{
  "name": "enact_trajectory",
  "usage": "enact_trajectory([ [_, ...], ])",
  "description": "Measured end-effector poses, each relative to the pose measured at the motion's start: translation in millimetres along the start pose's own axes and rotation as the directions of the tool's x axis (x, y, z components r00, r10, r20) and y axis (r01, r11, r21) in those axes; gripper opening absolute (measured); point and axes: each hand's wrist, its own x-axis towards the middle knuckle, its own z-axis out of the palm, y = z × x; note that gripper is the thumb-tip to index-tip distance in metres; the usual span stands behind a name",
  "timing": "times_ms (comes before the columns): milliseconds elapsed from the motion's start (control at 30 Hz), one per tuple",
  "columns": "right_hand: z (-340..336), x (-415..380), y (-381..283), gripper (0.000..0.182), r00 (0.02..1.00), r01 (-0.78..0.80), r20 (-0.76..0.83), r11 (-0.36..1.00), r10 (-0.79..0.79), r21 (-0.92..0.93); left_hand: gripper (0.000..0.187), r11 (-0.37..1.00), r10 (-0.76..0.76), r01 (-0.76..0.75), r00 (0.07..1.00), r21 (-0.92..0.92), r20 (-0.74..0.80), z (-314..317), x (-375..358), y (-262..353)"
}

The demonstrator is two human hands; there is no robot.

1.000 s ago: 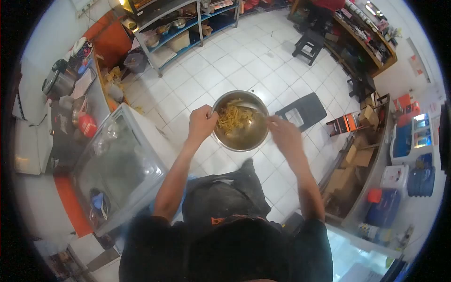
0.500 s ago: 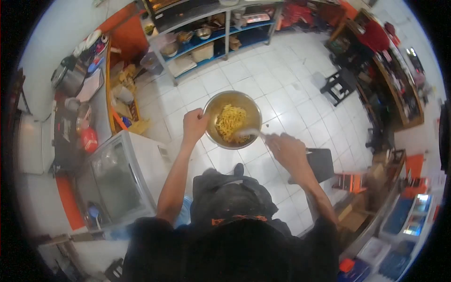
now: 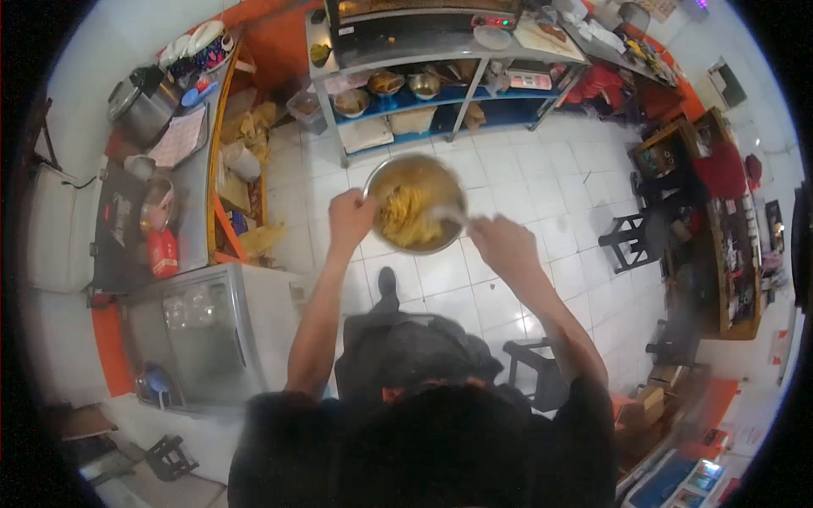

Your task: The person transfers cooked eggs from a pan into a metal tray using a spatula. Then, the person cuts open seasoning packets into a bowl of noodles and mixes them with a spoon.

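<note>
My left hand (image 3: 351,218) is closed on the left rim of a round metal mixing bowl (image 3: 454,182), which I hold out over the tiled floor. Yellow noodles (image 3: 405,215) lie heaped in the bowl. In my right hand (image 3: 503,245), closed round its handle, is a spoon (image 3: 449,215) that reaches over the bowl's right rim into the noodles. The spoon's head is smeared by motion.
A steel worktable (image 3: 406,57) with blue lower shelves holding bowls stands ahead. On the left are a glass-topped freezer (image 3: 190,330) and a counter with a large pot (image 3: 140,106). Black stools (image 3: 627,241) and a wooden shelf unit (image 3: 728,245) are to the right.
The whole view has swung, so the worktable and stools sit differently in it. My right hand and the spoon have shifted slightly up and left; the noodles are stirred into a different heap.
</note>
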Motion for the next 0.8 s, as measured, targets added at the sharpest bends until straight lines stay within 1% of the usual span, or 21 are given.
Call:
enact_trajectory([
  [33, 5.9, 10.1, -7.2, 0.025, 1.0, -0.001, 0.023, 1.0, 0.002, -0.003, 0.027, 0.999, 0.039, -0.038, 0.998, 0.029, -0.039, 1.7, 5.9, 4.6],
  [67, 6.7, 29.6, -11.3, 0.024, 0.995, 0.095, -0.037, 0.992, -0.092, 0.085, 0.027, 0.997, 0.053, -0.05, 0.998, 0.062, -0.045, 4.9, 23.7, 7.4],
  [100, 1.6, 56.4, -11.7, 0.024, 0.975, 0.206, -0.119, 0.965, -0.189, 0.159, 0.027, 0.997, 0.067, -0.063, 0.995, 0.053, -0.072, -0.2, 53.4, 4.4],
  [133, -8.1, 68.3, -7.1, 0.021, 0.979, 0.203, -0.039, 0.973, -0.2, 0.107, 0.026, 1.0, 0.003, -0.002, 1.0, 0.018, -0.023, -14.1, 73.9, -6.3],
  [167, -10.5, 84.6, -6.7, 0.021, 0.978, 0.207, -0.039, 0.973, -0.204, 0.103, 0.025, 0.998, -0.062, 0.063, 0.998, -0.012, 0.031, -22.2, 90.8, -14.4],
  [233, -10.9, 118.7, -3.0, 0.02, 0.975, 0.131, -0.183, 0.991, -0.129, 0.0, 0.024, 0.997, -0.075, 0.074, 0.997, 0.015, 0.027, -8.0, 120.4, -16.0],
  [267, -5.3, 127.9, -1.5, 0.02, 0.978, 0.122, -0.175, 0.992, -0.117, 0.015, 0.024, 0.999, -0.004, 0.004, 1.0, 0.045, 0.01, 8.6, 126.9, -4.7],
  [300, -3.5, 142.4, 3.3, 0.02, 0.971, 0.191, -0.156, 0.98, -0.18, 0.057, 0.025, 0.995, 0.069, -0.068, 0.997, 0.067, -0.019, 21.6, 138.7, 0.9],
  [333, -6.7, 161.5, 11.6, 0.02, 0.958, 0.264, -0.144, 0.96, -0.25, 0.094, 0.024, 0.997, 0.072, -0.073, 0.994, -0.016, -0.082, 32.7, 156.6, -12.2],
  [367, -8.3, 180.4, 16.3, 0.02, 0.939, 0.334, -0.136, 0.933, -0.317, 0.136, 0.024, 1.0, -0.026, 0.026, 1.0, 0.006, 0.017, 20.8, 174.2, -15.8],
  [400, -10.2, 202.5, 17.9, 0.02, 0.936, 0.341, -0.142, 0.93, -0.322, 0.135, 0.025, 0.997, -0.055, 0.057, 0.998, -0.055, 0.032, 22.9, 190.0, -21.5],
  [433, -10.7, 225.3, 17.4, 0.022, 0.939, 0.307, -0.197, 0.945, -0.28, 0.118, 0.026, 0.989, -0.088, 0.093, 0.995, -0.114, 0.051, 27.9, 203.0, -21.8],
  [467, -5.1, 239.2, 15.2, 0.023, 0.944, 0.256, -0.244, 0.959, -0.221, 0.12, 0.026, 0.99, -0.095, 0.101, 0.993, -0.1, 0.064, 39.8, 212.9, -21.5],
  [500, -0.5, 248.3, 18.9, 0.025, 0.945, 0.2, -0.286, 0.972, -0.158, 0.124, 0.028, 0.999, 0.02, -0.019, 1.0, -0.029, 0.007, 60.4, 222.6, -17.7],
  [533, -5.6, 261.8, 28.4, 0.025, 0.96, 0.226, -0.205, 0.962, -0.192, 0.156, 0.03, 0.989, 0.146, -0.144, 0.987, 0.035, -0.061, 76.9, 237.9, -12.3],
  [567, -23.6, 277.7, 40.0, 0.025, 0.955, 0.237, -0.218, 0.961, -0.203, 0.145, 0.03, 0.988, 0.156, -0.154, 0.985, 0.031, -0.077, 80.6, 260.9, -15.9],
  [633, -58.3, 296.1, 67.6, 0.025, 0.981, 0.155, 0.069, 0.947, -0.181, 0.281, 0.03, 1.0, 0.014, -0.013, 1.0, -0.008, 0.026, 81.3, 294.6, -21.3],
  [667, -63.5, 316.3, 79.4, 0.024, 0.992, 0.089, 0.064, 0.959, -0.11, 0.27, 0.03, 1.0, 0.011, -0.01, 1.0, -0.022, 0.023, 89.6, 309.0, -15.3],
  [700, -62.0, 339.6, 91.3, 0.028, 0.994, 0.1, -0.07, 0.963, -0.085, 0.249, 0.03, 1.0, -0.002, 0.003, 1.0, -0.014, 0.03, 103.3, 314.7, -6.2],
  [767, -62.5, 393.7, 114.8, 0.033, 0.997, -0.003, -0.07, 0.962, 0.024, 0.274, 0.03, 0.998, 0.056, -0.056, 0.998, 0.013, -0.033, 136.5, 346.3, 25.9],
  [800, -59.4, 410.6, 130.1, 0.034, 1.0, 0.003, 0.024, 0.957, -0.01, 0.29, 0.029, 0.997, 0.081, -0.08, 0.995, 0.021, -0.06, 151.3, 365.7, 24.7],
])
